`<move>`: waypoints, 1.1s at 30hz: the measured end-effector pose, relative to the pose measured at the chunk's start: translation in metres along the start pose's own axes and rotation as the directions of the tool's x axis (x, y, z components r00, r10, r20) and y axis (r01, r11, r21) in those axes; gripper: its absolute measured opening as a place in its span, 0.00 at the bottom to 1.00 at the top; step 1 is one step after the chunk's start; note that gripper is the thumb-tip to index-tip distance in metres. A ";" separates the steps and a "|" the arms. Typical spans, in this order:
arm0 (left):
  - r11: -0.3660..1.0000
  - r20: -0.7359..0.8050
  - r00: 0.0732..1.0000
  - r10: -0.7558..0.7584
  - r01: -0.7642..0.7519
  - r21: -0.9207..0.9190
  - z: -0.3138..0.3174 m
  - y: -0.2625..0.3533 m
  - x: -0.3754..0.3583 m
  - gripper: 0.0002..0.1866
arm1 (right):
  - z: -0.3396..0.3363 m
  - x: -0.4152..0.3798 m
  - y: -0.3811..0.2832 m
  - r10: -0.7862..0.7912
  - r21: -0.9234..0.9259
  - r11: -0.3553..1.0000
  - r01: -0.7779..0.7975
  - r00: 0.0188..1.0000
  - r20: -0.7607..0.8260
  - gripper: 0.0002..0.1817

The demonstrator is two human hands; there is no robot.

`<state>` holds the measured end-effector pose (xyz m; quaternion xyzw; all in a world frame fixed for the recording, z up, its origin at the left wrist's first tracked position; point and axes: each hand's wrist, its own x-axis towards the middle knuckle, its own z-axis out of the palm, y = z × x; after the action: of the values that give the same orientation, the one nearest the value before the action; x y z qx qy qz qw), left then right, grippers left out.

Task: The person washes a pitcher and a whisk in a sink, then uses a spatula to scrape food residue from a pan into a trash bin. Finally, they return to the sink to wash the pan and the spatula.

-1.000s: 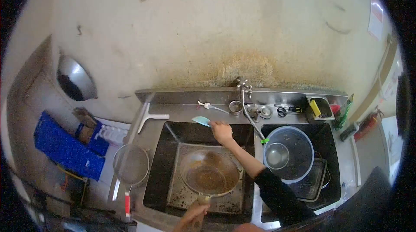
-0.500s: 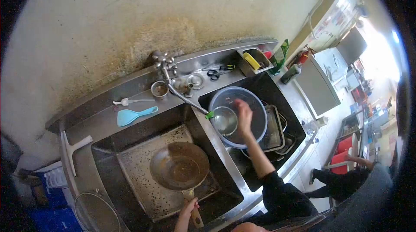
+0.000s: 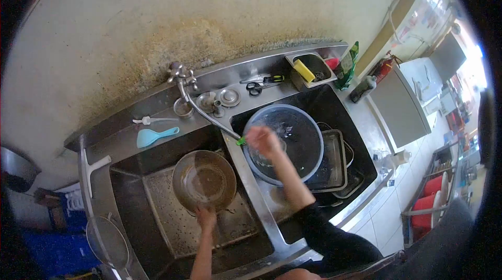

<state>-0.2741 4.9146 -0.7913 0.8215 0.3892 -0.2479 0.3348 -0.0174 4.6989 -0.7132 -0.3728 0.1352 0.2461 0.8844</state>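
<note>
A worn, brownish frying pan [image 3: 203, 178] sits in the left sink basin, its inside facing up. My left hand [image 3: 206, 217] is closed on its near edge, where the handle joins; the handle itself is hidden. My right hand [image 3: 264, 142], smeared by motion, is over the left side of a blue-grey tub [image 3: 320, 146] of water, right by the green tip [image 3: 241, 141] of the faucet [image 3: 206, 115]. Below that hand, a clear round container [image 3: 267, 158] shows partly in the tub. Its fingers are too blurred to read.
Behind the basins lie a light-blue scoop [image 3: 157, 136], metal lids [image 3: 230, 97], scissors [image 3: 255, 89] and a steel container [image 3: 298, 81] with a yellow sponge [image 3: 304, 70]. Rectangular trays [image 3: 342, 159] lie beside the tub. A strainer [image 3: 108, 243] is at the lower left.
My left hand has gone from the pan's handle up to its near edge, and the pan has shifted left. My right hand has moved left across the tub toward the faucet tip.
</note>
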 end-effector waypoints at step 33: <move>0.146 0.339 0.937 -0.079 0.347 -0.926 0.025 0.098 0.058 0.18 | 0.028 -0.112 0.007 0.271 -0.612 0.785 -0.094 0.941 0.202 0.09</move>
<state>-0.1650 4.8771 -0.8116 0.3208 0.5314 -0.0715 0.7807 -0.1145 4.6860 -0.6509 -0.5769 -0.0388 0.4111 0.7047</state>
